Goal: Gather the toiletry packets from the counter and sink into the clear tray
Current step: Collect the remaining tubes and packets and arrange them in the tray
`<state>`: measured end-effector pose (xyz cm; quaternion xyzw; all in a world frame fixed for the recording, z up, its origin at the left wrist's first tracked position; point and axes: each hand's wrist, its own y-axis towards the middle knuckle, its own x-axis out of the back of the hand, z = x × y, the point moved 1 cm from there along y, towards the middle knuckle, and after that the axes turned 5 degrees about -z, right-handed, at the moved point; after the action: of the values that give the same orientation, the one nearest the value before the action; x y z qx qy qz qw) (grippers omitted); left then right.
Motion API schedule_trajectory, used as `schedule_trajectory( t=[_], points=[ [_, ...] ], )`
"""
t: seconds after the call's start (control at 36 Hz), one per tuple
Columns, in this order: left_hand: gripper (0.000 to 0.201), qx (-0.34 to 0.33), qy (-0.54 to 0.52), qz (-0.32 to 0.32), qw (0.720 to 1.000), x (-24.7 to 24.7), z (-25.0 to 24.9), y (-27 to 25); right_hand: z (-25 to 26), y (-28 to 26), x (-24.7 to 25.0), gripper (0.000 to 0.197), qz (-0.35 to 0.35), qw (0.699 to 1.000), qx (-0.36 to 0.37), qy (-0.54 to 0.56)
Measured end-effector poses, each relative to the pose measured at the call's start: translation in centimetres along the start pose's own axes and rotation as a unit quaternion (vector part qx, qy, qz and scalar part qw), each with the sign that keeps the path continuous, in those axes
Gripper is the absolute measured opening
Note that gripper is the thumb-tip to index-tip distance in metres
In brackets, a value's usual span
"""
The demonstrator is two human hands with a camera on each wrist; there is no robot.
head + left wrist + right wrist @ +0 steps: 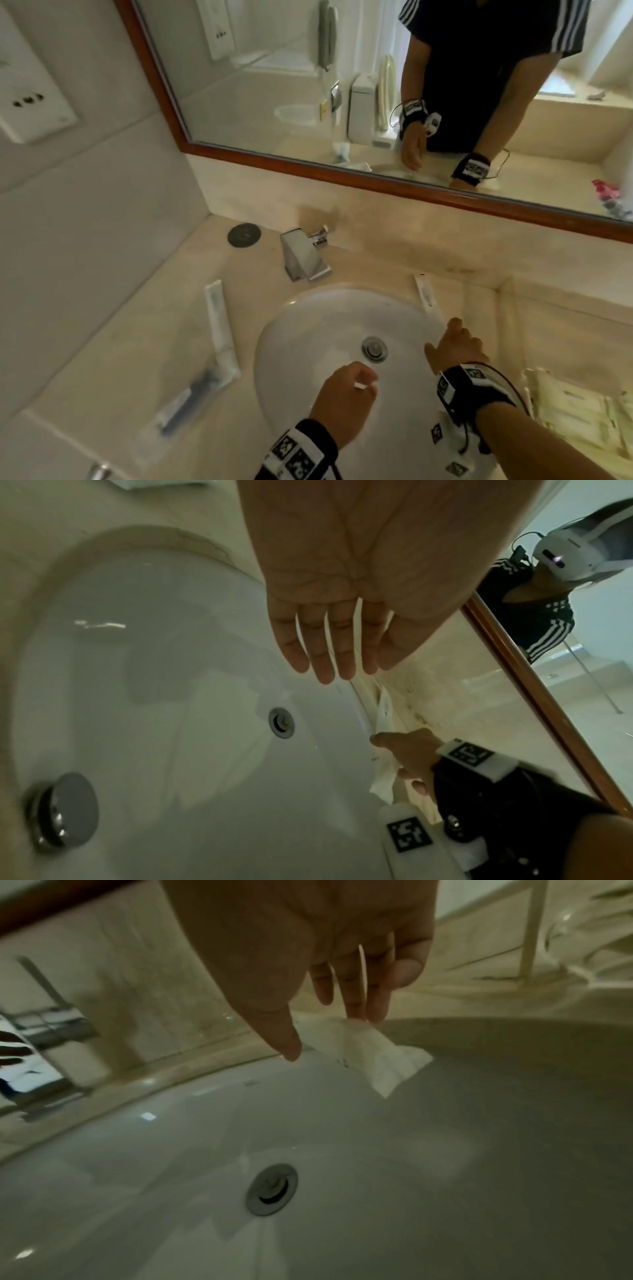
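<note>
A long white packet [424, 298] lies across the right rim of the white sink [308, 342], one end hanging over the basin. My right hand [445, 339] is on it, with the thumb on one side and the fingers on the other; the right wrist view shows the right hand [329, 1031] pinching the packet [369, 1056]. My left hand [366, 380] hovers over the basin near the drain [375, 347]. In the left wrist view the left hand [329, 664] has straight fingers and an empty palm. The clear tray [527, 377] stands on the counter at the right and holds several pale packets.
On the left counter lie a long white packet [219, 325] and a clear packet with a dark item [185, 407]. The chrome faucet [305, 257] stands behind the basin, a black round cap [244, 234] beside it. The wood-framed mirror [376, 178] runs along the back wall.
</note>
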<state>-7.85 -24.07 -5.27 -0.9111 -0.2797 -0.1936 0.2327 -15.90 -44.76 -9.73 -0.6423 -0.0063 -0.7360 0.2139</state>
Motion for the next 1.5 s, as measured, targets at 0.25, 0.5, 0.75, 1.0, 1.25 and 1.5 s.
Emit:
schedule_trajectory(
  t=[0.25,0.5,0.75,1.0,1.25,1.5],
  points=[
    [0.012,0.019,-0.018,0.0,1.0,0.4,0.5,2.2,-0.8,1.4,-1.2,0.064,-0.013,0.998,-0.042,0.035],
    [0.049,0.042,-0.047,-0.004,0.998,-0.2,-3.6,4.5,-1.9,-3.2,2.4,0.035,0.025,0.991,0.043,0.127],
    [0.059,0.006,-0.132,-0.072,0.989,-2.4,-8.2,4.2,-6.9,-8.3,5.5,0.017,-0.002,0.983,0.13,0.13],
    [0.011,-0.104,-0.061,0.0,0.993,-11.3,-9.1,0.1,-19.3,-11.4,7.4,0.013,-0.093,0.986,0.061,0.127],
    [0.017,-0.114,0.089,0.126,0.981,-22.2,-10.6,-2.3,-31.0,-10.9,7.6,0.015,-0.152,0.988,-0.009,0.032],
    [0.023,-0.173,0.293,0.121,0.933,-24.5,-9.8,-2.6,-32.9,-9.4,5.6,0.027,-0.061,0.998,-0.028,0.018]
  ],
)
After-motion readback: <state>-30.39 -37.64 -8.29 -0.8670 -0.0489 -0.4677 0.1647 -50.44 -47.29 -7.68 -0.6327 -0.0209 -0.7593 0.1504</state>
